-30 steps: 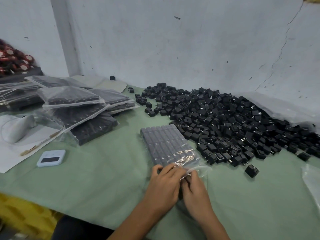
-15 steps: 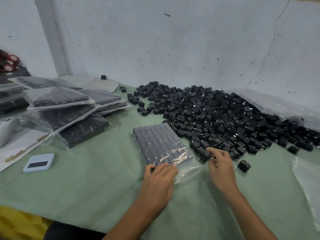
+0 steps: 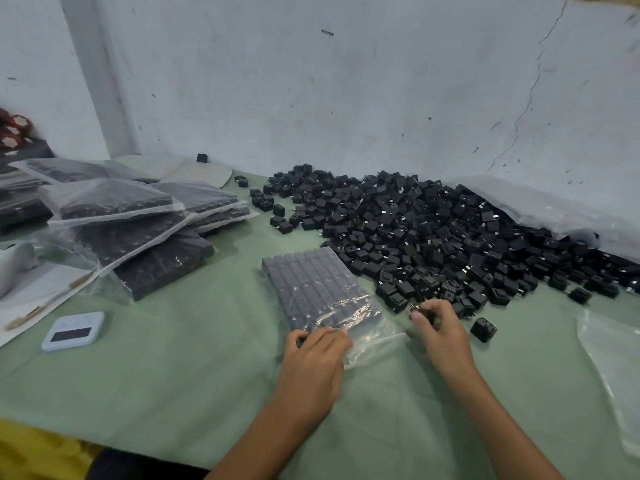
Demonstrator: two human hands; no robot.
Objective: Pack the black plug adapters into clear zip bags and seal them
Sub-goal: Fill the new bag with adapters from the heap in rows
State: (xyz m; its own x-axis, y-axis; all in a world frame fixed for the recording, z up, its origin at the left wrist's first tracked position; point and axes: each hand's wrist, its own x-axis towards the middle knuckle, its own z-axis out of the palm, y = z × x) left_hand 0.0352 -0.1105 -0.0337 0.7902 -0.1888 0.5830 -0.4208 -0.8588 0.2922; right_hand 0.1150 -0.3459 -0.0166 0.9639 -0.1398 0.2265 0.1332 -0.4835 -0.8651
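Resting palm-down on the near, open end of the clear zip bag (image 3: 320, 296), the left hand (image 3: 317, 358) has its fingers lying fairly straight across the plastic, pressing it to the green table cover (image 3: 173, 368). Inside the bag, black plug adapters sit in neat rows that fill most of it, while the loose mouth of the bag lies crumpled between the two hands. Off to the side, the right hand (image 3: 441, 329) has its fingers curled, pinching one black adapter (image 3: 419, 310) at the near edge of the big loose adapter pile (image 3: 433, 233). A single stray adapter (image 3: 483, 329) lies just beside that hand, apart from the pile. Well to the left, several filled bags (image 3: 138, 230) are stacked overlapping, and a small white device with a dark screen (image 3: 73, 330) lies near them. An empty clear bag (image 3: 613, 368) lies at the right edge.
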